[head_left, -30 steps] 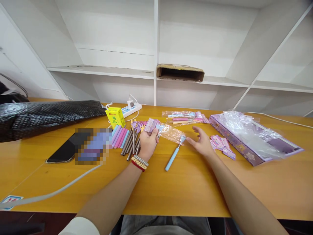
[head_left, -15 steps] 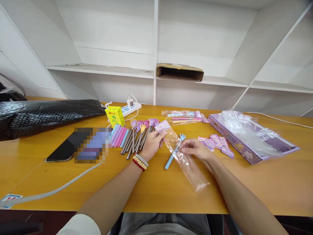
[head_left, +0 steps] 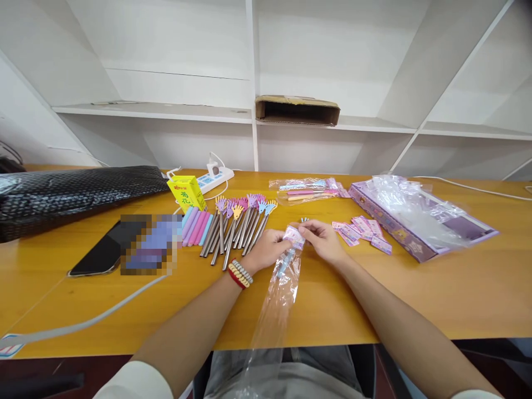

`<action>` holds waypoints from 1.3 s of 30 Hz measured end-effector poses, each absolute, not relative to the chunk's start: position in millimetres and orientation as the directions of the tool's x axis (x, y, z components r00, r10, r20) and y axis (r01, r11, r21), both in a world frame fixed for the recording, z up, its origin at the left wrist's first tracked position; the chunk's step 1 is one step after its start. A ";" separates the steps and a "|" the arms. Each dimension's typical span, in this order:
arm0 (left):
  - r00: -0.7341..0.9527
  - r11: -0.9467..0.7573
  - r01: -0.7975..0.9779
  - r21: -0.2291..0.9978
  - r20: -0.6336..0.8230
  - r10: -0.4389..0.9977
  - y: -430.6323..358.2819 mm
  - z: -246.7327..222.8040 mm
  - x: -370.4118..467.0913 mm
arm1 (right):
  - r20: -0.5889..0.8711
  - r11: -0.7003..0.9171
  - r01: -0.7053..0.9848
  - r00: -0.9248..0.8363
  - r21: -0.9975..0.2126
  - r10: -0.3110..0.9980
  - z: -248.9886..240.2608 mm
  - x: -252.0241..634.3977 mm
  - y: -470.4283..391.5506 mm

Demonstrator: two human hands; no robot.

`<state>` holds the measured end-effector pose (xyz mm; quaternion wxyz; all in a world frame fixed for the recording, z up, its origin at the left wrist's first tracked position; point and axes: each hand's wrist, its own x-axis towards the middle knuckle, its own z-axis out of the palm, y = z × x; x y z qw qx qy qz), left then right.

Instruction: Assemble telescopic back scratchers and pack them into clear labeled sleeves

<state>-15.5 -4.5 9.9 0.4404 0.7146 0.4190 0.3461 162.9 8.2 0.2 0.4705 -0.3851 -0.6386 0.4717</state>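
A clear plastic bag (head_left: 272, 310) with a pink-purple printed card (head_left: 294, 237) at its top hangs between my hands, its lower end reaching past the table edge toward my lap. My left hand (head_left: 267, 250) pinches the left side of the card end. At the card's right upper corner, the fingers of my right hand (head_left: 325, 241) are closed on the bag's top. Behind the bag is a light-blue back scratcher (head_left: 285, 265), partly seen through the film; its hand-shaped tip shows just above my right fingers. Whether it lies on the table or in the bag, I cannot tell.
Several metal-rod back scratchers (head_left: 226, 235) lie left of my hands, beside coloured handle tubes (head_left: 198, 228). Loose printed cards (head_left: 361, 230) and a purple box (head_left: 390, 221) of clear bags are on the right. Packed scratchers (head_left: 311, 190) lie behind; a yellow carton (head_left: 187, 192) stands back left.
The bag has swung from slanting rightward to hanging toward me, now in front of the blue back scratcher. My right hand has moved up and left to the card end, close to my left hand.
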 end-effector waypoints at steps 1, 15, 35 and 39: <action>0.415 -0.279 0.311 0.908 0.135 0.900 -4.8 10.1 -15.0 | 0.220 0.239 0.054 -0.243 -0.969 0.945 0.3 163.0 8.7; 0.391 -0.403 0.434 0.806 0.234 0.890 -7.2 15.3 -12.3 | 0.545 0.571 0.448 -0.200 -0.688 0.814 3.9 172.2 8.6; 0.422 -0.505 0.515 0.692 0.309 0.853 -7.9 18.0 -12.2 | 0.355 0.371 0.089 -0.153 -0.925 0.922 -1.8 180.6 28.2; 0.394 -0.517 0.511 0.686 0.348 0.851 -10.0 19.5 -14.4 | 0.219 0.246 -0.116 0.207 -0.962 0.953 -0.4 200.6 44.4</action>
